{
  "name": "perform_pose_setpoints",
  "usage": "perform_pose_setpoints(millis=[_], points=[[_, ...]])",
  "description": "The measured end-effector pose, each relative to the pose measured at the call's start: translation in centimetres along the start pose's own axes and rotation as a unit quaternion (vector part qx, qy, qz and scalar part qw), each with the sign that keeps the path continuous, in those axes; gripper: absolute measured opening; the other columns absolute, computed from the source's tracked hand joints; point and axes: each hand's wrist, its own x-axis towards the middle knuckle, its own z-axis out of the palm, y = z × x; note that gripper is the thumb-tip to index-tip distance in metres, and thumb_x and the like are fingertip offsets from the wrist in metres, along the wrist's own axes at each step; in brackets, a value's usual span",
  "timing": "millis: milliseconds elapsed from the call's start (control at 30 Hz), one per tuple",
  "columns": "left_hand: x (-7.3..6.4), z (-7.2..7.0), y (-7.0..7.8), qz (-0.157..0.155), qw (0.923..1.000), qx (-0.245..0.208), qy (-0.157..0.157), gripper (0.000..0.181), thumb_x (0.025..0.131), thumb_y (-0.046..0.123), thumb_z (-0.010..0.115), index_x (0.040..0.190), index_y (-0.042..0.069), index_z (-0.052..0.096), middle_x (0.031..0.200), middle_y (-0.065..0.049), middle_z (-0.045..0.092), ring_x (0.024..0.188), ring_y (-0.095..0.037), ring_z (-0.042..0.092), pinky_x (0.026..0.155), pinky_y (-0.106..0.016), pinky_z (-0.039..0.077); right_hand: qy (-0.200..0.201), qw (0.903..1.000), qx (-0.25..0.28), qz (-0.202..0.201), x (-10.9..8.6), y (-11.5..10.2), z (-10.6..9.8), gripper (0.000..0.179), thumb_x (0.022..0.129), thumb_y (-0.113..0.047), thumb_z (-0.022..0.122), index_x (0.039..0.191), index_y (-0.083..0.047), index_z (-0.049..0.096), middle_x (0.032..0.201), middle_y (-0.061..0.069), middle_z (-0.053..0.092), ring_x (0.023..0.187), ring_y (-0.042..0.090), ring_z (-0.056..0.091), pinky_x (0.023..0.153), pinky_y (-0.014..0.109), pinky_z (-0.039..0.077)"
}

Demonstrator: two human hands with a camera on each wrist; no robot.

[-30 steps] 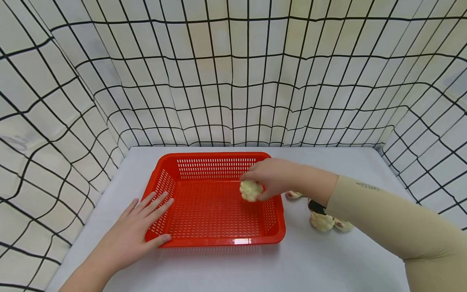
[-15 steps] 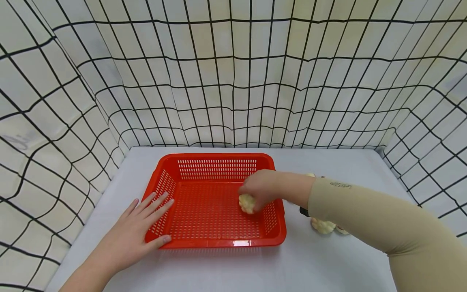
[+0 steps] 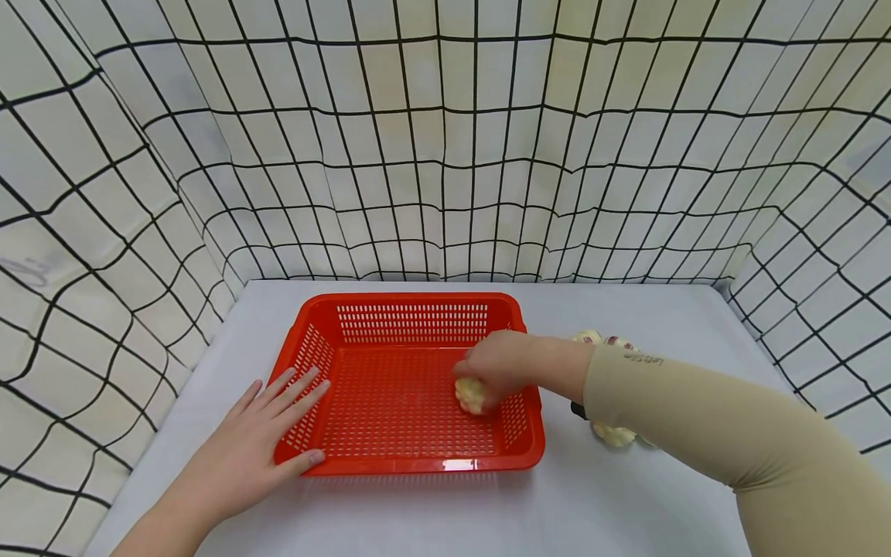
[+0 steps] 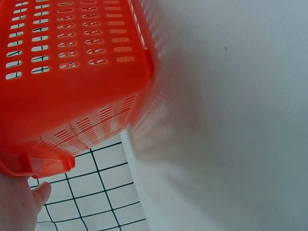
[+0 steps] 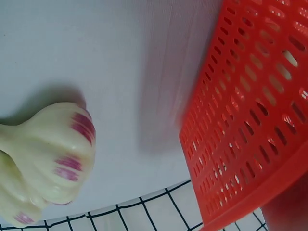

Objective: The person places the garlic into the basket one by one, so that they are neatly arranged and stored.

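Note:
In the head view my right hand [image 3: 493,365] reaches down inside the right part of a red plastic basket [image 3: 418,466], gripping a pale cream garlic bulb [image 3: 470,395]. Its lobed side shows beneath the fingers; the palm hides the rest. My left hand [image 3: 261,445] lies with straight, spread fingers over the basket's left rim, thumb at the front corner. The left wrist view catches part of that hand [image 4: 21,204] at the rim of the slotted basket [image 4: 72,96].
More garlic bulbs lie right of the basket, partly behind the sleeved right arm [image 3: 668,410]. One garlic bulb [image 5: 57,149] with purple streaks shows large in the right wrist view. A white cloth [image 3: 390,518] covers the table; black netting [image 3: 445,162] hangs around the back and sides.
My right hand has moved down and slightly left into the basket with the garlic bulb, most of it in the first half second. The left hand has stayed put.

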Motion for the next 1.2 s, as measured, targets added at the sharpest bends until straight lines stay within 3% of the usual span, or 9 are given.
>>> perform_pose_setpoints(millis=[200, 433, 900, 1200], points=[[-0.04, -0.06, 0.08, 0.006, 1.0, -0.003, 0.007, 0.083, 0.087, 0.06, 0.065, 0.154, 0.022, 0.037, 0.159, -0.004, 0.035, 0.145, -0.035, 0.029, 0.118, -0.03, -0.015, 0.012, 0.9999, 0.009, -0.002, -0.41, 0.57, -0.12, 0.065, 0.076, -0.047, 0.082, 0.135, -0.032, 0.059, 0.11, -0.01, 0.066, 0.097, 0.008, 0.058, 0.09, 0.033, 0.05], [-0.04, -0.13, 0.19, 0.005, 1.0, -0.004, 0.007, 0.083, 0.087, 0.06, 0.065, 0.156, 0.024, 0.034, 0.159, -0.004, 0.035, 0.145, -0.034, 0.028, 0.118, -0.03, -0.014, 0.004, 0.9984, 0.055, 0.015, -0.6, 0.86, -0.03, 0.063, 0.078, -0.042, 0.083, 0.136, -0.034, 0.06, 0.118, -0.009, 0.066, 0.106, 0.01, 0.058, 0.094, 0.034, 0.051], [-0.02, -0.01, 0.11, -0.004, 1.0, -0.004, 0.0, 0.084, 0.086, 0.061, 0.065, 0.155, 0.024, 0.036, 0.158, -0.004, 0.035, 0.146, -0.033, 0.027, 0.12, -0.032, -0.012, -0.011, 0.995, 0.099, 0.008, 0.08, 0.47, 0.4, 0.054, 0.076, -0.038, 0.083, 0.123, -0.032, 0.056, 0.099, -0.012, 0.06, 0.093, 0.008, 0.055, 0.082, 0.029, 0.052], [-0.03, 0.02, 0.06, -0.004, 1.0, -0.005, -0.001, 0.084, 0.087, 0.061, 0.064, 0.156, 0.024, 0.035, 0.159, -0.004, 0.035, 0.146, -0.033, 0.026, 0.119, -0.03, -0.013, -0.015, 0.9929, 0.118, 0.004, 0.32, 0.3, 0.5, 0.056, 0.073, -0.036, 0.085, 0.121, -0.033, 0.055, 0.1, -0.014, 0.058, 0.095, 0.007, 0.055, 0.081, 0.028, 0.052]])
